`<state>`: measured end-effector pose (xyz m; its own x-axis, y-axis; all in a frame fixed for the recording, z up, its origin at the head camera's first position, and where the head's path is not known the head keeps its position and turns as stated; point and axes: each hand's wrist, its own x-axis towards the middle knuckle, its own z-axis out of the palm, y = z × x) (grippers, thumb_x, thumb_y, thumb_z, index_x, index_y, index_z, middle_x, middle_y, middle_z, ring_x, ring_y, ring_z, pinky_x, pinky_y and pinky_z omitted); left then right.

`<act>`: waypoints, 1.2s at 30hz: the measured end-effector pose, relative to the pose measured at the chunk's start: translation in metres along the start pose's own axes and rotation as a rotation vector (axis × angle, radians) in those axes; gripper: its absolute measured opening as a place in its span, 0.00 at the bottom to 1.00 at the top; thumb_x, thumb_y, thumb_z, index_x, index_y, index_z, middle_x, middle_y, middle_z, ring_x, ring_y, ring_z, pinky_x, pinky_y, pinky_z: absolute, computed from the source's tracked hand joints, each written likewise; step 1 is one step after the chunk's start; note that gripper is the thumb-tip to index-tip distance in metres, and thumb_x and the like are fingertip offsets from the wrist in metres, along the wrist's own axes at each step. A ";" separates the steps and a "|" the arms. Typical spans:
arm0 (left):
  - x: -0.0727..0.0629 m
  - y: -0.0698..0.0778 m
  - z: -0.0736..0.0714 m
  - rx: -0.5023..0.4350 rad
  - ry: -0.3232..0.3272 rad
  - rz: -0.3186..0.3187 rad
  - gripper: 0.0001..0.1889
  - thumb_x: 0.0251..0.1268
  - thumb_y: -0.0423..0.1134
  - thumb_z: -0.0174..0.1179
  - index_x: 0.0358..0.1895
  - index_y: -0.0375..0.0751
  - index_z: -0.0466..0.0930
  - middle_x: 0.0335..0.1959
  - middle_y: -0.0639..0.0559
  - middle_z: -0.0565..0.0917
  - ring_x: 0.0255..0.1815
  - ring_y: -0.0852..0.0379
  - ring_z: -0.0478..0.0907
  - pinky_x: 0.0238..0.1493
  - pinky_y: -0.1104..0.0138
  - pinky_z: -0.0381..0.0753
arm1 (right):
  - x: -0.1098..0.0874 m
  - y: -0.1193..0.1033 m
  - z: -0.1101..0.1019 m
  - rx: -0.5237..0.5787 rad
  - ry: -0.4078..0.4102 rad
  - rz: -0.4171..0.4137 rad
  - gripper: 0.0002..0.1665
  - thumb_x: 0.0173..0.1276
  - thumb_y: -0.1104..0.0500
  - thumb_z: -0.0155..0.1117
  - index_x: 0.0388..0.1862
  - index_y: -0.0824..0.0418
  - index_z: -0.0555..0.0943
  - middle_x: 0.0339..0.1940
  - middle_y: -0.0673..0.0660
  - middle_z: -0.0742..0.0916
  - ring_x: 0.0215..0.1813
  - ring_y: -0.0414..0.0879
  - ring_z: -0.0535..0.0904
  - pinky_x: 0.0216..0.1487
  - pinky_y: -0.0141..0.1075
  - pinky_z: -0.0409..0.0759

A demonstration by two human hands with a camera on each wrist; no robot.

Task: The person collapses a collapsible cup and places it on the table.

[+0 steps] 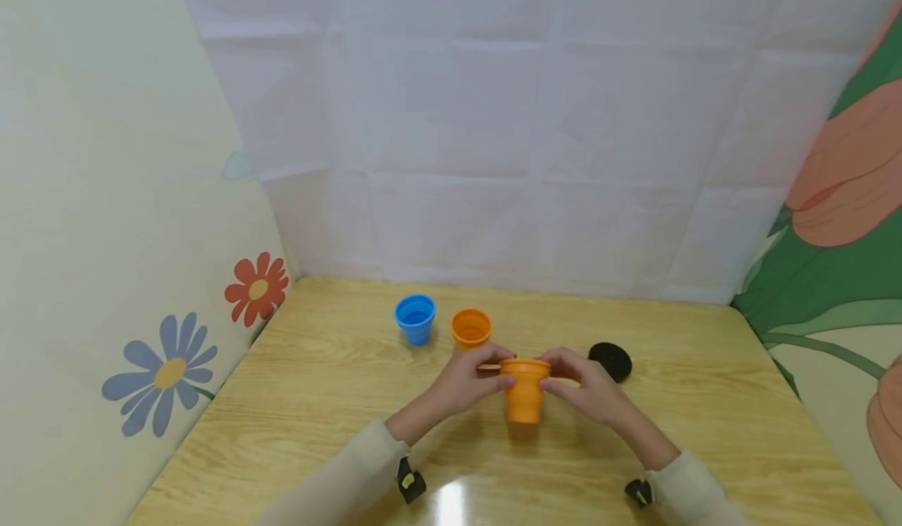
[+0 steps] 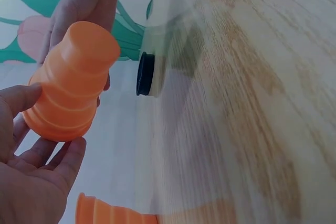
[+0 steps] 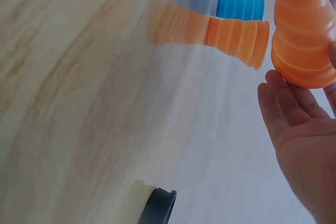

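Between both hands an orange ribbed collapsible cup (image 1: 524,393) is held upright above the wooden table, its wide rim at the top. My left hand (image 1: 465,377) grips the rim from the left, thumb on the near side and fingers behind. From the right, my right hand (image 1: 588,385) grips the same rim in a matching way. The wrist views show the cup's ribbed wall (image 2: 65,87) and its narrow base clear of the tabletop. Just beyond the left hand stands a second orange cup (image 1: 471,327), partly hidden by that hand.
A blue ribbed cup (image 1: 415,318) stands upright left of the second orange cup. Behind the right hand lies a black round piece (image 1: 611,362), flat and low. A white sheet (image 1: 493,158) hangs along the table's back edge, with flower-patterned walls on both sides.
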<state>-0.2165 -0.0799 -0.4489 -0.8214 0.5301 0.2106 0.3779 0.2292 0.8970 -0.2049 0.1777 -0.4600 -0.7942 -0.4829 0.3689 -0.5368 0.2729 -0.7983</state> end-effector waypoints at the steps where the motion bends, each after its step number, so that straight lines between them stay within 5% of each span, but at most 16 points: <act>1: -0.001 0.000 0.000 -0.004 0.002 -0.006 0.16 0.70 0.35 0.65 0.56 0.33 0.80 0.56 0.41 0.83 0.59 0.43 0.81 0.58 0.59 0.83 | 0.000 0.000 0.001 0.002 0.004 0.002 0.13 0.71 0.66 0.66 0.53 0.63 0.80 0.50 0.59 0.87 0.52 0.43 0.84 0.56 0.48 0.84; 10: -0.005 -0.004 0.000 0.002 -0.002 -0.033 0.15 0.71 0.38 0.64 0.56 0.37 0.80 0.54 0.44 0.84 0.59 0.44 0.81 0.56 0.61 0.84 | -0.003 0.000 0.007 0.010 0.020 0.020 0.11 0.70 0.66 0.67 0.50 0.64 0.80 0.46 0.59 0.88 0.47 0.39 0.84 0.51 0.38 0.86; 27: -0.009 -0.001 0.001 -0.037 0.007 -0.042 0.15 0.72 0.37 0.63 0.57 0.35 0.80 0.55 0.43 0.84 0.61 0.43 0.79 0.58 0.61 0.83 | -0.003 -0.001 0.009 -0.002 0.010 0.069 0.10 0.72 0.63 0.66 0.51 0.62 0.79 0.45 0.58 0.88 0.46 0.39 0.84 0.49 0.36 0.86; 36: -0.013 -0.002 0.004 -0.017 0.016 -0.059 0.15 0.72 0.38 0.64 0.55 0.33 0.81 0.51 0.41 0.85 0.52 0.45 0.84 0.50 0.64 0.86 | -0.005 0.000 0.015 0.002 0.013 0.024 0.09 0.73 0.65 0.64 0.50 0.64 0.79 0.44 0.58 0.88 0.43 0.38 0.83 0.47 0.33 0.84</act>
<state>-0.2052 -0.0836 -0.4549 -0.8487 0.5030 0.1631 0.3214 0.2457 0.9145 -0.1965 0.1677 -0.4685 -0.8107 -0.4652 0.3554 -0.5166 0.2827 -0.8082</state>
